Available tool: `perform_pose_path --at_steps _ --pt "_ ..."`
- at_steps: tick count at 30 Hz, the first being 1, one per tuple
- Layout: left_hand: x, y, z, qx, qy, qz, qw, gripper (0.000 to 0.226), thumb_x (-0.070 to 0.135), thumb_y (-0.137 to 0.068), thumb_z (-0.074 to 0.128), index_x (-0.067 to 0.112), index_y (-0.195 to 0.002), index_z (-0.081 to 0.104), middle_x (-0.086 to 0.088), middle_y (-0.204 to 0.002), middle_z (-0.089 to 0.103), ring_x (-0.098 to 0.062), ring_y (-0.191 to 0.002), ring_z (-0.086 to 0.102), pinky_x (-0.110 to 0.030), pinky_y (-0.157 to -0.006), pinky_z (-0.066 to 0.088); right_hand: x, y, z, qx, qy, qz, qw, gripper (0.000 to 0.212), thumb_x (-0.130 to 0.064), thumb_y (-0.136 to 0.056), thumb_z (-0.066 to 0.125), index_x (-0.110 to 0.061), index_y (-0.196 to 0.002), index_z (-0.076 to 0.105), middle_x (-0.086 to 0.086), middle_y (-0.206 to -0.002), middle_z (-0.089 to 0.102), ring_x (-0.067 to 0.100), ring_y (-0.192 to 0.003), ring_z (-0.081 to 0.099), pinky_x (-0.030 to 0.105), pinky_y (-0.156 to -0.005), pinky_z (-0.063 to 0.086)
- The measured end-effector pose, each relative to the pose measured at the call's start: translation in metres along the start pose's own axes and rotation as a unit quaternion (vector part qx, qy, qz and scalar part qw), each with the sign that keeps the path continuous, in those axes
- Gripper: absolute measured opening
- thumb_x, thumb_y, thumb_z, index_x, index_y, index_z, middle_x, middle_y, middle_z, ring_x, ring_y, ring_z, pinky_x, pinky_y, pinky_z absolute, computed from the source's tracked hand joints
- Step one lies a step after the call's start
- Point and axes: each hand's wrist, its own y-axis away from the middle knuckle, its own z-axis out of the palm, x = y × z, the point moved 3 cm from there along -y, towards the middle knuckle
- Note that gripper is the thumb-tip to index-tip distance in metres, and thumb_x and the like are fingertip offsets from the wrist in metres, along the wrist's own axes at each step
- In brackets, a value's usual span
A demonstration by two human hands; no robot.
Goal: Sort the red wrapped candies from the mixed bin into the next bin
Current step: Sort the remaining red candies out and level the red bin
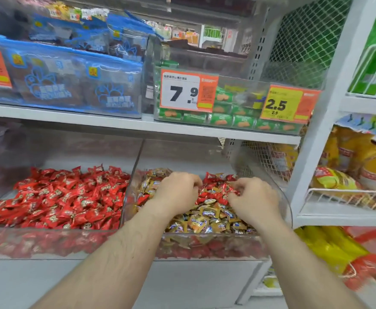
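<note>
Both hands reach into the mixed bin, a clear bin on the lower shelf holding gold candies toward its front and red candies toward its back. The left hand lies over the pile at the bin's back left, fingers curled down into the wrappers; whether it grips any I cannot tell. The right hand, just right of it, pinches at red candies with bent fingers. Touching the mixed bin's left wall stands the next bin, filled with red candies only. Above the mixed bin hang price tags.
</note>
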Motion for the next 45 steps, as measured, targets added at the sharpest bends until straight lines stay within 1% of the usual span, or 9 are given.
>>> perform_pose_path --at_steps 2,6,15,20,23,26,32,38,45 --pt "0.005 -0.005 0.009 -0.074 -0.040 0.018 0.996 0.042 0.020 -0.099 0.041 0.035 -0.135 0.053 0.002 -0.141 0.053 -0.023 -0.134 0.037 -0.044 -0.108 0.032 -0.005 -0.004 0.009 -0.021 0.103 -0.032 0.994 0.042 -0.048 -0.086 0.057 -0.038 -0.127 0.061 0.003 -0.125 0.056 0.028 -0.120 0.045 0.040 -0.099 0.035" --pt "0.005 -0.006 0.017 -0.167 -0.050 0.005 0.985 0.052 0.021 -0.095 0.046 0.044 -0.142 0.042 0.002 -0.148 0.047 -0.027 -0.138 0.032 -0.048 -0.111 0.019 -0.007 -0.005 0.019 -0.075 0.156 -0.033 0.984 0.045 -0.055 -0.087 0.055 -0.043 -0.131 0.055 0.004 -0.132 0.048 0.029 -0.126 0.037 0.044 -0.104 0.029" --pt "-0.007 0.005 -0.002 -0.084 0.048 -0.009 0.995 0.024 0.022 -0.083 0.070 0.033 -0.103 0.065 0.007 -0.117 0.060 -0.017 -0.111 0.053 -0.039 -0.095 0.046 -0.002 0.012 0.013 -0.065 0.096 -0.077 0.990 0.015 -0.040 -0.093 0.060 -0.038 -0.107 0.064 -0.010 -0.125 0.053 0.021 -0.123 0.034 0.040 -0.095 0.023" --pt "-0.010 0.016 -0.015 -0.015 0.098 -0.005 0.995 0.016 0.015 -0.082 0.072 0.027 -0.087 0.063 0.010 -0.092 0.058 -0.015 -0.087 0.054 -0.027 -0.070 0.044 0.006 0.009 -0.008 0.003 -0.118 -0.068 0.991 0.026 -0.019 -0.094 0.060 -0.033 -0.073 0.054 -0.017 -0.078 0.062 0.016 -0.093 0.054 0.034 -0.087 0.032" --pt "-0.013 0.015 -0.020 0.031 0.145 -0.030 0.989 0.015 0.013 -0.084 0.069 0.027 -0.088 0.063 0.010 -0.091 0.059 -0.009 -0.073 0.055 -0.020 -0.058 0.040 0.014 0.003 -0.015 0.014 -0.150 -0.043 0.988 0.019 -0.024 -0.093 0.062 -0.037 -0.082 0.057 -0.018 -0.076 0.060 0.015 -0.084 0.058 0.034 -0.085 0.044" --pt "-0.016 0.010 -0.023 0.066 0.186 -0.066 0.978 0.017 0.010 -0.088 0.063 0.027 -0.088 0.061 0.005 -0.090 0.060 -0.006 -0.062 0.052 -0.016 -0.048 0.035 0.012 0.001 -0.015 -0.009 -0.054 -0.048 0.997 0.005 -0.043 -0.087 0.065 -0.038 -0.087 0.066 -0.015 -0.090 0.055 0.017 -0.102 0.055 0.042 -0.099 0.040" --pt "-0.019 0.001 -0.016 0.040 0.272 -0.112 0.955 0.037 -0.010 -0.084 0.051 0.026 -0.088 0.059 0.005 -0.097 0.066 -0.015 -0.085 0.068 -0.022 -0.055 0.047 -0.003 0.006 0.010 -0.099 0.110 -0.068 0.987 0.046 -0.064 -0.083 0.060 -0.036 -0.119 0.064 0.001 -0.128 0.047 0.026 -0.125 0.035 0.042 -0.104 0.027" --pt "-0.021 -0.002 -0.020 0.057 0.365 -0.132 0.920 0.026 0.000 -0.086 0.066 0.021 -0.100 0.058 0.001 -0.095 0.071 -0.017 -0.077 0.072 -0.035 -0.070 0.061 -0.004 -0.001 0.006 -0.056 0.002 -0.087 0.995 0.021 -0.042 -0.087 0.069 -0.030 -0.074 0.057 -0.013 -0.097 0.054 0.019 -0.111 0.041 0.037 -0.090 0.025" --pt "-0.025 0.001 -0.025 0.062 0.405 -0.155 0.899 0.025 0.002 -0.090 0.064 0.024 -0.099 0.057 -0.002 -0.099 0.066 -0.020 -0.078 0.070 -0.032 -0.064 0.061 -0.003 0.006 0.012 -0.112 0.003 -0.116 0.987 0.038 -0.042 -0.087 0.070 -0.041 -0.121 0.055 -0.018 -0.096 0.058 0.009 -0.107 0.039 0.035 -0.093 0.023"
